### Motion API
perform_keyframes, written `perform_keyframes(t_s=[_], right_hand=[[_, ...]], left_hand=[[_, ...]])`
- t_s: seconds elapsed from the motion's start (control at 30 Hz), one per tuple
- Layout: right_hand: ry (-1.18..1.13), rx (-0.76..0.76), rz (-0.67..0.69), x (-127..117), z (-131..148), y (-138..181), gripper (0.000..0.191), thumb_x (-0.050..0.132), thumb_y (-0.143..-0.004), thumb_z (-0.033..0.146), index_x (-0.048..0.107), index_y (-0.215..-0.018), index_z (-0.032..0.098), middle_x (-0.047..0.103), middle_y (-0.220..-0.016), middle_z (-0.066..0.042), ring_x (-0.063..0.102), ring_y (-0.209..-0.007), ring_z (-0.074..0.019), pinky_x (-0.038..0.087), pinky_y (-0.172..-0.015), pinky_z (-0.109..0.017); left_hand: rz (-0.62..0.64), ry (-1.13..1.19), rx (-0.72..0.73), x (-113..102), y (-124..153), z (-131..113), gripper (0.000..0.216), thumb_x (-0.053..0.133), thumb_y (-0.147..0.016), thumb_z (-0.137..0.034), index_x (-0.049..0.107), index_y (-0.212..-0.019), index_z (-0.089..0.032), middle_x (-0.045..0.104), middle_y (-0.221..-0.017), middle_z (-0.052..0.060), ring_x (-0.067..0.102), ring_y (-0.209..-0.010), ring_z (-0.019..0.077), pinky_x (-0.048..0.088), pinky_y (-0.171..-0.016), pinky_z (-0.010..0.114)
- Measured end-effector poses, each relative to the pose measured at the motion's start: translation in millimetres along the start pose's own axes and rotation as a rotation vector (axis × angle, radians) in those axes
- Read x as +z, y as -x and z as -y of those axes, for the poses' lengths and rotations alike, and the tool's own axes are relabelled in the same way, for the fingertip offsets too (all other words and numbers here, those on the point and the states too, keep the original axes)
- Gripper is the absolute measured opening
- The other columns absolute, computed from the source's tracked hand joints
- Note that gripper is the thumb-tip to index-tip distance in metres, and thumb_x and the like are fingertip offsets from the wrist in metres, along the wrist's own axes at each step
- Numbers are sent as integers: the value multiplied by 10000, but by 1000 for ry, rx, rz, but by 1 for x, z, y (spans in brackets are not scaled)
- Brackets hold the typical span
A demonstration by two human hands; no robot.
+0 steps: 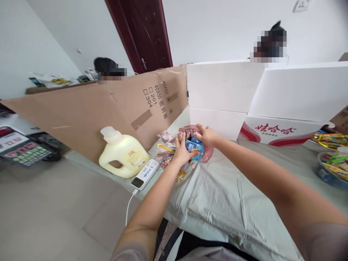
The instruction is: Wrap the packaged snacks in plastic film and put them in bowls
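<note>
Two forearms reach out from the bottom edge over a wrinkled pale grey-green cloth (231, 195) that covers the whole table. Off to the left of that, the floor (54, 210) is plain grey tile.

Both hands meet mid-table on a pink bag (207, 155) stuffed with small snack packets. The left hand (182, 150) is curled tight around its near side, thumb on a blue packet (194, 146). The right hand (206, 136) grips it from the top, fingers closed. The bag looks to be resting on the cloth, just in front of the white boxes.

A few loose packets (166, 146) lie touching the bag on its left. Just beside them is a white power bank (145, 174) with its cable (129, 206) hanging off the table edge, then a cream detergent bottle (122, 154) standing upright. At the far right edge there's a blue bowl (324, 175) of more wrapped snacks.

Behind all that, a big cardboard sheet (108, 105) stands as a wall along the left side of the table. White foam boxes (225, 87) are stacked along the back, next to a red-and-white carton (280, 130). Down left sits a calculator (29, 154) on another surface.

Further back, it's white walls and a dark red door (146, 32). Two other people show only as heads above the partitions, one past the cardboard, one past the foam.
</note>
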State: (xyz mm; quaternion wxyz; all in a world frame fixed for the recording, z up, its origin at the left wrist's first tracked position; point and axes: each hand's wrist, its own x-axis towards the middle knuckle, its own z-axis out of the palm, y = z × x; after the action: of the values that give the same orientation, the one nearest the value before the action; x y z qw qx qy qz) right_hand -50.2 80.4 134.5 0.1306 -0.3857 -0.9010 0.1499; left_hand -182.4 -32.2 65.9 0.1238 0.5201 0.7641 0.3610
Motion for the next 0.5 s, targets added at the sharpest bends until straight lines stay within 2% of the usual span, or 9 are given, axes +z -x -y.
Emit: perform_keyframes(t_s=[0.1,0.2,0.27,0.33,0.4,0.5], right_hand=[[134,-28,-19,2,7,-18,748,392,-920,639,258,-1519,212,547,-1257,-208,505,-1200,-353,391,-961,-422],[233,-76,-41,7,11,-28,767,412,-908,647,260,-1519,208,524,-1270,-211,484,-1204,-354,378,-965,-426],[263,-105,-42,8,13,-33,766,421,-909,640,257,-1521,210,511,-1285,-208,477,-1204,-349,364,-977,-428],[259,-110,-23,7,12,-37,766,417,-912,635,248,-1524,207,497,-1306,-211,472,-1209,-353,358,-981,-429],[245,-98,4,2,10,-42,768,408,-919,625,233,-1528,190,502,-1307,-219,472,-1215,-361,363,-972,-427],[240,-92,36,-5,4,-47,746,408,-933,591,227,-1529,179,534,-1281,-219,492,-1208,-355,375,-958,-408]], left_hand=[[-19,-136,-76,1,-8,2,1253,831,-551,-572,93,-1524,-289,-36,-1604,185,143,-1454,442,280,-1120,577],[-68,-303,-81,2,-15,-1,1180,816,-554,-579,181,-1506,-288,-5,-1617,150,43,-1448,495,206,-1100,675],[-106,-376,43,0,-20,-4,1096,804,-589,-559,244,-1483,-265,-6,-1622,135,-25,-1457,473,153,-1117,674],[-100,-421,208,-3,-28,-5,1020,803,-613,-532,300,-1452,-244,2,-1622,135,-22,-1471,432,122,-1148,630],[-66,-451,314,-7,-36,-5,977,818,-608,-512,347,-1422,-245,35,-1620,132,41,-1472,419,107,-1163,601],[-24,-464,383,-8,-50,-2,986,831,-595,-510,362,-1418,-236,149,-1593,153,156,-1448,418,112,-1169,579]])
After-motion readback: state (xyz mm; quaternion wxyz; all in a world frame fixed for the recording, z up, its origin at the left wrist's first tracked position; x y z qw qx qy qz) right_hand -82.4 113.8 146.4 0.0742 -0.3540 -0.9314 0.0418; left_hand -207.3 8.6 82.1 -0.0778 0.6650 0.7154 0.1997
